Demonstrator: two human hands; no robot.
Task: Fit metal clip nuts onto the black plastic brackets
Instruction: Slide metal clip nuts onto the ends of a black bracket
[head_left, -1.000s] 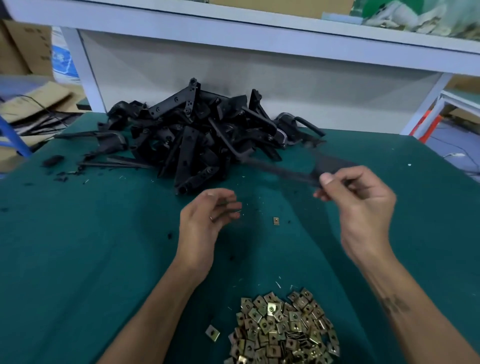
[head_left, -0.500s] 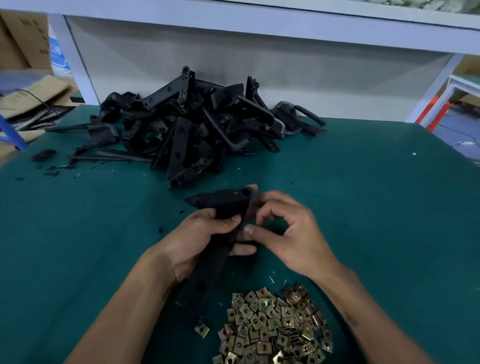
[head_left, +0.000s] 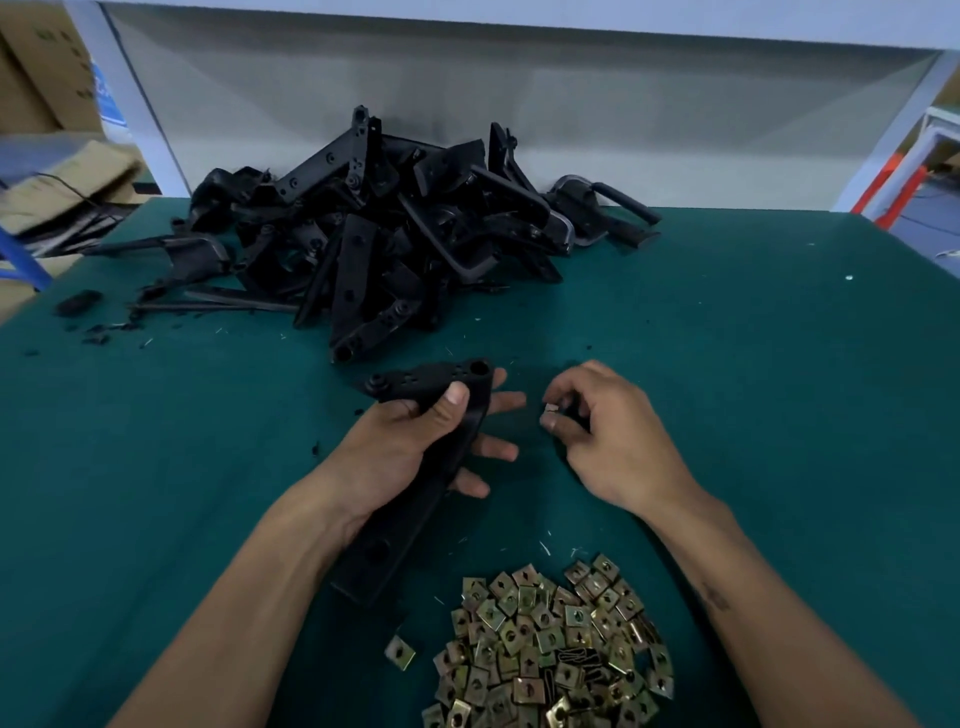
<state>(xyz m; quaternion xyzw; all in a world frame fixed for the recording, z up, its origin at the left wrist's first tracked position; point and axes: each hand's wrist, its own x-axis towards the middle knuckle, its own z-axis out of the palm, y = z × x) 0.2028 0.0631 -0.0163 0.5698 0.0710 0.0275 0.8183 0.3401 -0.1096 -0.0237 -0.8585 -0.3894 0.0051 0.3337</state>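
1. My left hand's fingers curl round a long bracket: thumb pressed on its top face, fingertips poking out past its right edge.
2. My right hand's thumb and forefinger pinch a small clip nut, the other fingers curled in.
3. I see the nut just right of the bracket's far end, apart from it, not yet fitted.
4. The bracket runs from its holed far end down along my left wrist to a near end close to the nut pile.
5. That pile lies near me between my forearms, with one stray nut at its left.
6. A bracket heap sits far left on the green table.
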